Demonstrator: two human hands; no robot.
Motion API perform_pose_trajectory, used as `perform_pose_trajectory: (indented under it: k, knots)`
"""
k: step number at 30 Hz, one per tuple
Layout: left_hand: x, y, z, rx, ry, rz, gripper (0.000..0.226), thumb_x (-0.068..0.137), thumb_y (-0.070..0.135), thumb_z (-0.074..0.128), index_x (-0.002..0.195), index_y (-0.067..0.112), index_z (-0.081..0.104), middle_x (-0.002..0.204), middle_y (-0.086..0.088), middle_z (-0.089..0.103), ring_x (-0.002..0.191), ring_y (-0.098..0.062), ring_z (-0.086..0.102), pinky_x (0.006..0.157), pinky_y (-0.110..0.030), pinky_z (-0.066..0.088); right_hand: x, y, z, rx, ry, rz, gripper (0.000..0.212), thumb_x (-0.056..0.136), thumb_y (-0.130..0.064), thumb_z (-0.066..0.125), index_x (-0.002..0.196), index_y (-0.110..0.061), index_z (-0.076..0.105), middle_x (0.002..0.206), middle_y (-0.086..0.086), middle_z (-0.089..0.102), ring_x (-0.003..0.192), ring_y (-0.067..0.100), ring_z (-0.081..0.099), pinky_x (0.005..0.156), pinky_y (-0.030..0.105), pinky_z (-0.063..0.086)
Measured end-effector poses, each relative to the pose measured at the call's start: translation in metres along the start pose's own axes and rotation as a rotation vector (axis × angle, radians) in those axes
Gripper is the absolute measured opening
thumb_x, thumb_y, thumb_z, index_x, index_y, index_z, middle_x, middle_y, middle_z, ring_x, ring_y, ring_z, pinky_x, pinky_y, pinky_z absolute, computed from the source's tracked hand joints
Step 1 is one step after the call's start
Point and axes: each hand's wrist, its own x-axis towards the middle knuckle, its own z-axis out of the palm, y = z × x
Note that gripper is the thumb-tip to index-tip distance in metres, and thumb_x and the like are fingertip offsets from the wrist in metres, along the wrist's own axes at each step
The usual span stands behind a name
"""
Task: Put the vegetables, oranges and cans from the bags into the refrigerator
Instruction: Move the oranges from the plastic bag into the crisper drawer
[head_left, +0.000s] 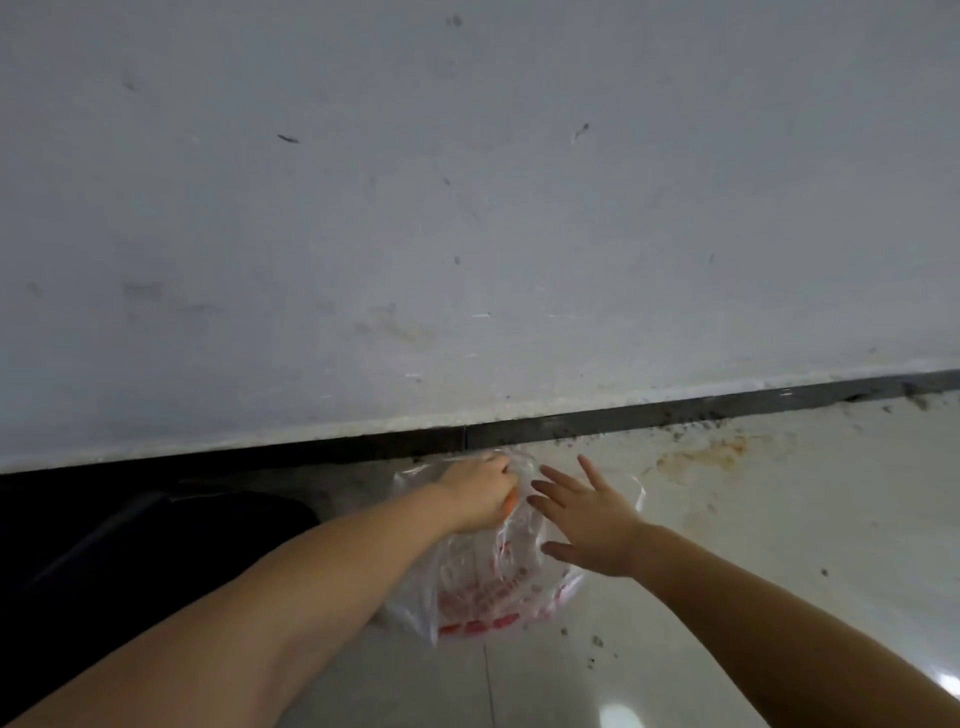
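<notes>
Head view, floor by wall. The left hand (480, 496) is reaching into the mouth of a clear plastic bag (483, 587) w/ red print and is curling its fingers round an orange item (511, 503); only a sliver is showing, so orange vs. carrot can't be told. The right hand (587, 525) is spreading flat w/ fingers straight and wide, lying over the bag's right side; it is gripping nothing, and whether it is pressing the film or hovering just above can't be told. The bag is sitting on the pale tiled floor (727, 597), its far edge near the dark skirting strip (675, 413) at the foot of the white wall (467, 208).

Risks, as judged: the thin film is likely clinging to the left wrist, so lifting the item could be dragging the whole bag up if the right hand isn't pinning it; a loose bag mouth could let other contents roll out across the smooth, glossy tile; a snagged finger could tear the film.

Surroundings: a dark, bulky object (156, 545) is lying at left, touching or just beside the bag, possibly crowding the left forearm's path. Brownish stains (711, 452) and grit are marking the floor at right near the skirting. No refrigerator is in view.
</notes>
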Motion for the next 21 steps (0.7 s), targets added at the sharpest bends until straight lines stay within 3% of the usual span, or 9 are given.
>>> perform_pose_trajectory:
  k: [5, 9, 11, 14, 21]
  knots:
    - [0.003, -0.002, 0.012, -0.008, -0.193, -0.072, 0.061, 0.089, 0.024, 0.056, 0.144, 0.018, 0.030, 0.152, -0.006, 0.022, 0.124, -0.029, 0.046, 0.092, -0.040, 0.047, 0.003, -0.020, 0.025, 0.063, -0.063, -0.027, 0.066, 0.094, -0.057, 0.034, 0.151, -0.028, 0.014, 0.161, 0.003, -0.001, 0.148, 0.025, -0.010, 0.107, 0.057, -0.022]
    - [0.010, -0.006, 0.015, -0.053, -0.194, -0.064, 0.076, 0.082, 0.028, 0.065, 0.145, 0.033, 0.023, 0.153, 0.004, 0.015, 0.140, -0.028, 0.025, 0.112, -0.045, 0.032, 0.019, -0.008, 0.034, 0.052, -0.134, -0.008, 0.065, 0.094, -0.054, 0.038, 0.150, -0.027, 0.018, 0.161, 0.003, 0.000, 0.148, 0.025, -0.009, 0.111, 0.058, -0.014]
    - [0.007, -0.003, 0.011, -0.120, -0.225, -0.089, 0.085, 0.075, 0.036, 0.070, 0.144, 0.039, 0.021, 0.153, 0.002, 0.020, 0.133, -0.027, 0.036, 0.105, -0.046, 0.039, 0.023, -0.002, 0.026, 0.083, -0.160, 0.045, 0.062, 0.095, -0.049, 0.042, 0.149, -0.025, 0.022, 0.161, 0.002, 0.003, 0.148, 0.024, -0.006, 0.114, 0.058, -0.009]
    - [-0.020, 0.017, -0.011, -0.256, -0.279, -0.096, 0.071, 0.076, 0.035, 0.072, 0.137, 0.032, 0.035, 0.138, -0.001, 0.045, 0.111, -0.020, 0.053, 0.088, -0.031, 0.045, 0.009, -0.001, -0.003, 0.214, -0.164, 0.168, 0.056, 0.097, -0.042, 0.040, 0.148, -0.023, 0.025, 0.160, 0.000, 0.011, 0.149, 0.022, -0.004, 0.117, 0.056, -0.003]
    - [-0.116, 0.074, -0.131, -0.381, -0.261, -0.137, 0.087, 0.076, 0.037, 0.072, 0.145, 0.032, 0.021, 0.146, -0.003, 0.028, 0.120, -0.024, 0.046, 0.094, -0.035, 0.046, -0.083, -0.022, -0.123, 0.505, -0.085, 0.350, 0.043, 0.096, -0.025, 0.047, 0.139, -0.023, 0.042, 0.151, -0.002, 0.035, 0.146, 0.018, 0.016, 0.120, 0.045, 0.011]
